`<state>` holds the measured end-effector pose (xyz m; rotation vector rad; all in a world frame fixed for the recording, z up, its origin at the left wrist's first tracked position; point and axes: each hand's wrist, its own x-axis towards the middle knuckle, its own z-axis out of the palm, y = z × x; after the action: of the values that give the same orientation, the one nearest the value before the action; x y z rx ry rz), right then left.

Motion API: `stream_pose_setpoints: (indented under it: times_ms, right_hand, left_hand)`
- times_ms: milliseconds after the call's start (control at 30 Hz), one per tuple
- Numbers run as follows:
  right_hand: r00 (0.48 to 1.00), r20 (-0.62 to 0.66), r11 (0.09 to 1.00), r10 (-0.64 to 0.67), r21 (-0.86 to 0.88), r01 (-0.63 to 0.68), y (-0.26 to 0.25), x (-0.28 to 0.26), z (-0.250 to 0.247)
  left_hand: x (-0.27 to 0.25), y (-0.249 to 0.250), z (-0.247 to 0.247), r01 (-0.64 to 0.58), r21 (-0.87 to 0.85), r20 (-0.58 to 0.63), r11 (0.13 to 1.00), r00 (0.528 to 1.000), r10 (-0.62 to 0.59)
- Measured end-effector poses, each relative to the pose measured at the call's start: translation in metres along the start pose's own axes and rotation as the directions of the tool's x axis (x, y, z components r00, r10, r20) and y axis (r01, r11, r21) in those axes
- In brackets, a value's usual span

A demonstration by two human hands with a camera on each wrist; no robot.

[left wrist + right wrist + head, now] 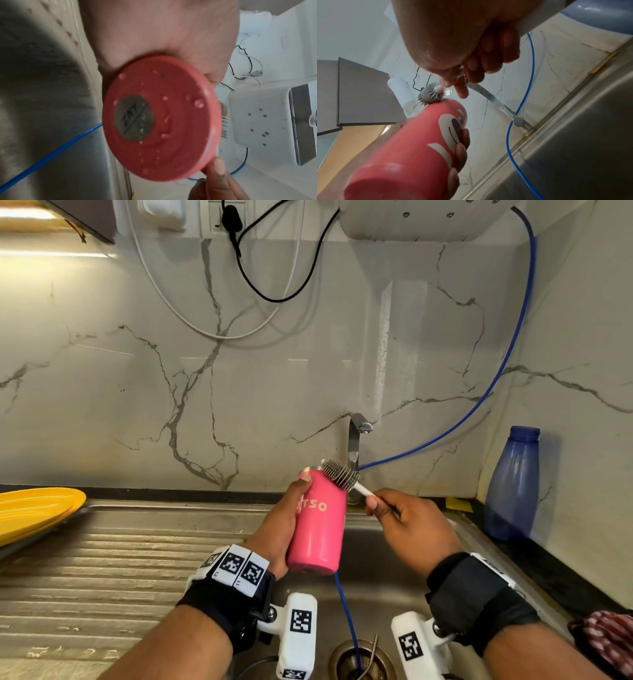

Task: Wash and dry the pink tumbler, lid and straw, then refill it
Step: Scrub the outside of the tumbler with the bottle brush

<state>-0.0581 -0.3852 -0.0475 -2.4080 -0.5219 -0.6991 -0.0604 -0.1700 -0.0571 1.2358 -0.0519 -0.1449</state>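
My left hand (284,525) grips the pink tumbler (318,525) round its body over the sink, mouth tilted away toward the tap. Its wet base (159,119) with a round metal disc fills the left wrist view. My right hand (407,522) holds the white handle of a bottle brush; the grey bristle head (339,474) lies against the tumbler's upper side beside the metal rim. The right wrist view shows the brush head (430,95) touching the tumbler (412,148) near its mouth. Lid and straw are not in view.
A steel tap (356,440) stands behind the tumbler. A thin blue tube (346,611) runs down into the sink drain (359,659). Yellow plates (34,511) sit on the ribbed drainboard (130,570) at left. A blue bottle (512,484) stands at right, and a checked cloth (609,635) lies at lower right.
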Motion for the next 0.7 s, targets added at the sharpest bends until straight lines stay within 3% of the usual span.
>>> stream_pose_setpoints:
  times_ms: [167, 300, 400, 533, 700]
  right_hand:
    - [0.973, 0.196, 0.992, -0.119, 0.067, 0.107, -0.002, -0.003, 0.006]
    - [0.923, 0.334, 0.981, -0.19, 0.102, 0.165, 0.001, -0.004, 0.005]
    - [0.959, 0.23, 0.986, -0.165, 0.041, 0.16, 0.006, -0.003, 0.002]
    - [1.0, -0.023, 0.999, -0.02, 0.036, 0.021, 0.011, 0.004, -0.001]
    - [0.991, -0.098, 0.994, 0.095, 0.067, -0.088, 0.007, 0.006, -0.003]
  left_hand:
    - [0.003, 0.005, -0.013, -0.053, -0.099, -0.053, 0.994, 0.997, 0.048]
    - [0.002, 0.006, -0.019, 0.008, -0.153, -0.004, 0.988, 1.0, -0.009]
    - [0.002, 0.004, -0.012, 0.008, -0.063, 0.017, 0.998, 1.0, -0.007]
    - [0.002, -0.001, -0.003, -0.005, 0.012, 0.092, 1.0, 0.996, 0.004]
    - [0.002, -0.005, 0.005, -0.003, -0.042, 0.067, 0.999, 0.998, 0.005]
